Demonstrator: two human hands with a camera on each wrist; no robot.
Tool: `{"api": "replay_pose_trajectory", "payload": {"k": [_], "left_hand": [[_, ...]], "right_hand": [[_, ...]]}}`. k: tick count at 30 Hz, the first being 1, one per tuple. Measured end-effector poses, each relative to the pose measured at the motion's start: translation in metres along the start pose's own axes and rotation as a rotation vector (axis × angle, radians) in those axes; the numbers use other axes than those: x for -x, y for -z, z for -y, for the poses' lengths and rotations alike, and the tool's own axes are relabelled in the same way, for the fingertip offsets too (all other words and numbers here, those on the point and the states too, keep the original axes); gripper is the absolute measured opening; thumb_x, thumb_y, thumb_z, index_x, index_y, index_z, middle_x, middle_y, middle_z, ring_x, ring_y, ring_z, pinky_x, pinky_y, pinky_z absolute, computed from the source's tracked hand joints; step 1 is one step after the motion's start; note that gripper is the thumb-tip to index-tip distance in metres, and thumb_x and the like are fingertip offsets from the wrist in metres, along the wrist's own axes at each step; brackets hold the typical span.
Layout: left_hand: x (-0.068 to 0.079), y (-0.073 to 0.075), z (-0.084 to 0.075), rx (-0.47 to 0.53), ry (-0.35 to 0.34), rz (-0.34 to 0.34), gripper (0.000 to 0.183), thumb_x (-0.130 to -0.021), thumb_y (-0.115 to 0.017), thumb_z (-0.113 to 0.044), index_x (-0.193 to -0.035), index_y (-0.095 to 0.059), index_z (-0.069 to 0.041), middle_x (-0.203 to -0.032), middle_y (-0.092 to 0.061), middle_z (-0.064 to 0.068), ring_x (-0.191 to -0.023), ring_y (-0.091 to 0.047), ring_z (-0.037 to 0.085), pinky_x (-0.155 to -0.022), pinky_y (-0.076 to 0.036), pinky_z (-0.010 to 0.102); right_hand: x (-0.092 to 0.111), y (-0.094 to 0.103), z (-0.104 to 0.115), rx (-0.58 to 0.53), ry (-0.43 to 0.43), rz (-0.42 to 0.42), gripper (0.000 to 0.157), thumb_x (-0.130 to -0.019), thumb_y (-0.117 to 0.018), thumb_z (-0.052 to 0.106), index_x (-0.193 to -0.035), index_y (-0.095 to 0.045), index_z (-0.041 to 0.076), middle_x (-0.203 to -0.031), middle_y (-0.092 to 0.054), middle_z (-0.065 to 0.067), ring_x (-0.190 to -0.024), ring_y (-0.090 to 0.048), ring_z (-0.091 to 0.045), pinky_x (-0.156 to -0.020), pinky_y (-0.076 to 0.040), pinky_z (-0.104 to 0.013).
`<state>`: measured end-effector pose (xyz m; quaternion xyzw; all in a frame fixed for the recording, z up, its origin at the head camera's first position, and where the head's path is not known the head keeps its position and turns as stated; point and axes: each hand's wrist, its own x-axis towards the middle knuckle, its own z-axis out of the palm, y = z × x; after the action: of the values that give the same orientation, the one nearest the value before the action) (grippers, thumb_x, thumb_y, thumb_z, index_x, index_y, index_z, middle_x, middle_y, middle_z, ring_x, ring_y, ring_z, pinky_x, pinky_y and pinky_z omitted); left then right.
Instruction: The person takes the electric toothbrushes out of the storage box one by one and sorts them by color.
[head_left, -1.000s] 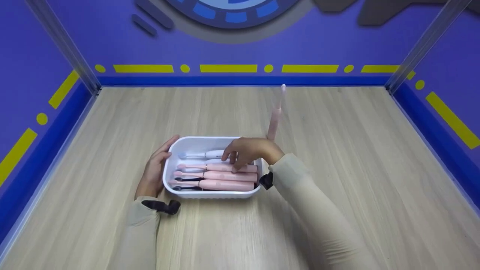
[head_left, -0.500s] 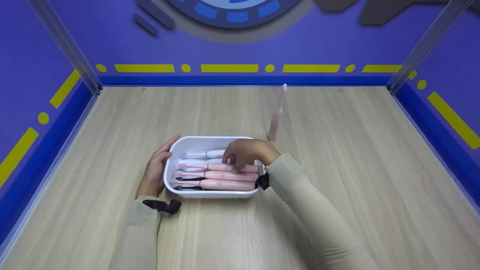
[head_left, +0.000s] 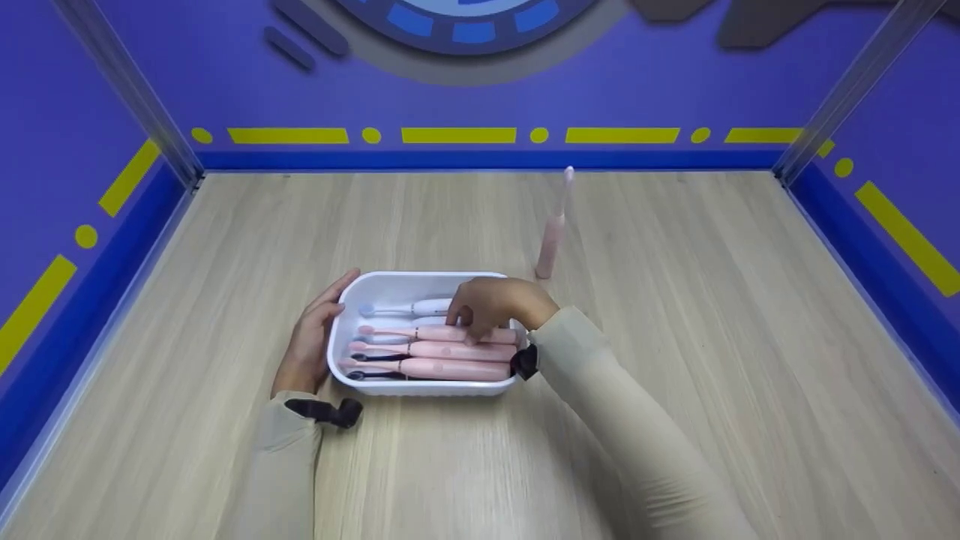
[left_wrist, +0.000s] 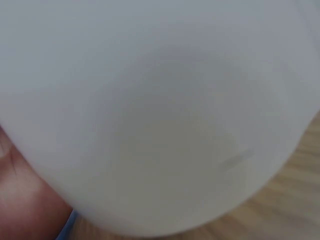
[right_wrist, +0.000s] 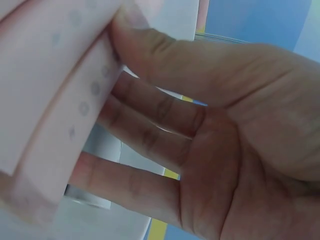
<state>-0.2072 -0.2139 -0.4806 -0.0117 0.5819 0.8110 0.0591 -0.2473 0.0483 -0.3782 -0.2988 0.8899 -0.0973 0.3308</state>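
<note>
A white plastic bin (head_left: 420,389) holds electric toothbrushes lying lengthwise, heads to the left. My left hand (head_left: 304,349) lies along the bin's left end, fingers on the outer wall and thumb tip at the rim. Reaching in over the right end, my right hand (head_left: 499,306) pinches the rearmost pink toothbrush (head_left: 430,334) by its handle. In the right wrist view, the thumb is on the near side of that handle (right_wrist: 75,127) and the fingers are behind it. Two more pink toothbrushes lie in front, with black heads (head_left: 360,376) partly hidden below. A white toothbrush (head_left: 429,307) lies behind.
Another pink toothbrush (head_left: 550,247) stands upright on the wood-grain table (head_left: 675,300), just beyond the bin's back right corner. Blue-purple panels (head_left: 420,97) with yellow marks rise at the back and sides. The bin's wall (left_wrist: 165,115) fills most of the left wrist view.
My right hand has shifted very slightly over the same pink toothbrush, its fingers drawing a little closer together. The left hand, bin and standing toothbrush keep their places.
</note>
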Motion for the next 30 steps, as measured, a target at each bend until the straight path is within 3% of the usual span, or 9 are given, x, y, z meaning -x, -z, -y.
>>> {"api": "replay_pose_trajectory", "payload": {"k": [7, 24, 30], "left_hand": [[0.0002, -0.0006, -0.0001, -0.010, -0.002, 0.002, 0.057, -0.093, -0.026, -0.002, -0.149, -0.032, -0.006, -0.159, -0.027, 0.001, -0.147, -0.019, 0.012, -0.121, -0.013, 0.030], [0.0002, 0.0007, 0.0001, 0.039, 0.010, 0.020, 0.058, -0.093, -0.024, 0.000, -0.150, -0.030, -0.005, -0.160, -0.025, 0.002, -0.146, -0.021, 0.013, -0.121, -0.015, 0.031], [-0.0001, 0.0011, -0.0001, 0.022, -0.001, 0.016, 0.058, -0.093, -0.025, 0.000, -0.150, -0.031, -0.005, -0.160, -0.025, 0.002, -0.147, -0.020, 0.013, -0.121, -0.015, 0.030]], "right_hand": [[0.0005, -0.0003, -0.0008, 0.019, 0.019, -0.017, 0.040, -0.082, -0.071, 0.004, -0.120, -0.068, 0.014, -0.113, -0.066, -0.006, -0.092, -0.052, -0.013, -0.090, -0.050, -0.032], [0.0006, -0.0016, -0.0017, 0.063, 0.044, -0.016, 0.038, -0.085, -0.069, 0.007, -0.121, -0.067, 0.016, -0.116, -0.067, -0.006, -0.102, -0.057, -0.014, -0.095, -0.049, -0.033], [-0.0008, -0.0015, -0.0022, 0.113, 0.074, -0.021, 0.037, -0.086, -0.066, 0.005, -0.121, -0.068, 0.016, -0.108, -0.065, -0.003, -0.091, -0.050, -0.012, -0.086, -0.047, -0.027]]}}
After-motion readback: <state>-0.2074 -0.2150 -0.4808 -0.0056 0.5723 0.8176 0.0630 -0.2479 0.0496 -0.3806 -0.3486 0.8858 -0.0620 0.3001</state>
